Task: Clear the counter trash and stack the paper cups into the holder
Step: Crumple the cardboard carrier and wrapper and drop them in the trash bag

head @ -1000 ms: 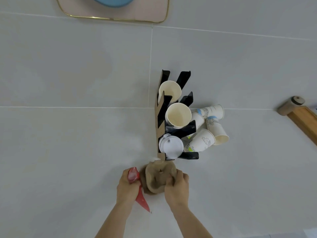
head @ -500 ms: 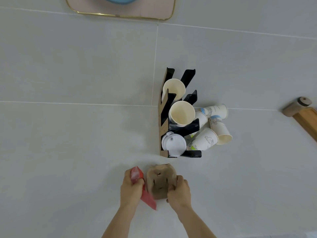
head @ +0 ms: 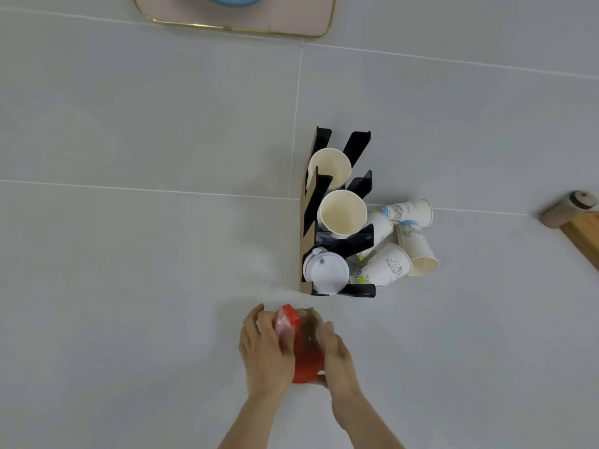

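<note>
A black and brown cup holder (head: 325, 196) stands mid-counter with two cream paper cups (head: 342, 212) in its upper slots and white lids (head: 325, 271) in the lowest slot. Several printed paper cups (head: 410, 234) lie tipped in a heap against its right side. Just in front of the holder, my left hand (head: 264, 348) grips a red wrapper (head: 306, 358). My right hand (head: 338, 354) presses a brown pulp tray (head: 311, 322) against the wrapper; the tray is mostly hidden between my hands.
A pink tray with a gold rim (head: 233, 25) holding something blue sits at the counter's far edge. A wooden board with a cork-coloured handle (head: 570, 210) pokes in at the right. The counter (head: 129, 254) is pale grey tile.
My hands drew back from the holder toward me and came together. The brown tray, flat and visible before, is now squeezed against the red wrapper between both hands.
</note>
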